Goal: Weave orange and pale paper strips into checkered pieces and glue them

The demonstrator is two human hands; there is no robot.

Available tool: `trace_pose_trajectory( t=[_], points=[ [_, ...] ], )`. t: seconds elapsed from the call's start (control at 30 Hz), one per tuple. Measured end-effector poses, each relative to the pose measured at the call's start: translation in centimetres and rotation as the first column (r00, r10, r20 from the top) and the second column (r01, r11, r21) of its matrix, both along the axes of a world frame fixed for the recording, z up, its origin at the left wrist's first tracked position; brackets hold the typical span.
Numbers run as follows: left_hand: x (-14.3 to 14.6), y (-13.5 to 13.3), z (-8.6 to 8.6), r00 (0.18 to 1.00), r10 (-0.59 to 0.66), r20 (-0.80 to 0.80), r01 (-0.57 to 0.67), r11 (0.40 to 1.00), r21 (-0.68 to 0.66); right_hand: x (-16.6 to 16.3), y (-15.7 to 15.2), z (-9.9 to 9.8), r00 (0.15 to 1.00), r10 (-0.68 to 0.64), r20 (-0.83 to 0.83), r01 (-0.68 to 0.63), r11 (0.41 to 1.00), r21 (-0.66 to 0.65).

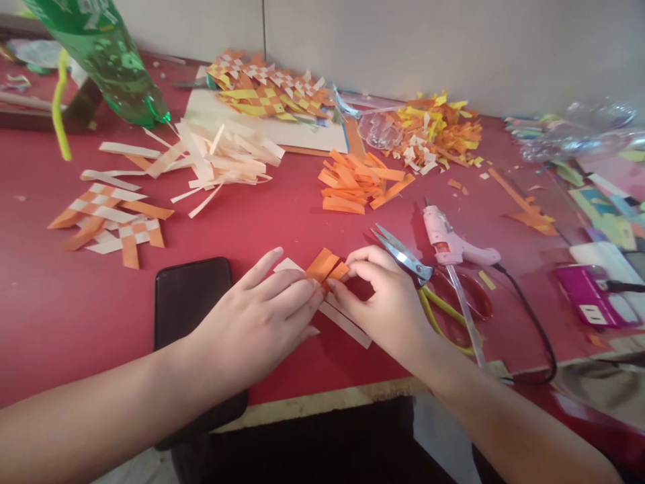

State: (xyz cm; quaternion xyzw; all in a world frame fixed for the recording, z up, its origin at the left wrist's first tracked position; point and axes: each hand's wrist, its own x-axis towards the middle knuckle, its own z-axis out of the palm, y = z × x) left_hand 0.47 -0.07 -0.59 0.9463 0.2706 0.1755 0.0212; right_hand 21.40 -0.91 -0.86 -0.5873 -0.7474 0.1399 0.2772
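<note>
Near the table's front edge, my left hand [282,302] presses its fingers onto short orange paper strips [322,264] that lie across white paper strips [347,326]. My right hand [385,292] pinches the end of an orange strip between thumb and forefinger. The strips under my left fingertips are partly hidden. Just right of my right hand lie scissors [403,255] with yellow handles, blades apart. A black phone [191,296] rests partly under my left forearm. Woven orange and white paper pieces [113,215] sit at the left.
A pink glue gun [448,242] with a cord lies at right. Loose cream strips [216,151], orange strips [353,181] and a heap of yellow and orange scraps [438,128] are spread behind. A green bottle [111,74] stands back left. A magenta box [589,296] lies far right.
</note>
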Motion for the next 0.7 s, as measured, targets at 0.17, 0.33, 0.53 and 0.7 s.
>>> trace_pose_trajectory(
  t=[0.17, 0.33, 0.53, 0.7],
  points=[
    [0.2, 0.0, 0.2, 1.000, 0.023, -0.016, -0.023, 0.999, 0.033, 0.1, -0.2, 0.1, 0.998, -0.058, 0.036, 0.053, 0.990, 0.131],
    [0.1, 0.0, 0.2, 1.000, 0.008, -0.009, -0.007, 0.998, 0.070, 0.1, -0.4, 0.2, 0.992, 0.035, 0.125, -0.062, 0.973, 0.220],
    [0.1, -0.1, 0.1, 0.998, 0.051, -0.029, -0.050, 0.997, 0.062, 0.0, -0.6, 0.3, 0.985, 0.084, 0.148, -0.108, 0.981, 0.163],
    [-0.1, 0.0, -0.4, 0.999, -0.029, -0.022, 0.029, 0.999, 0.026, 0.0, -0.4, 2.3, 0.964, 0.222, 0.148, -0.243, 0.958, 0.151]
  ],
)
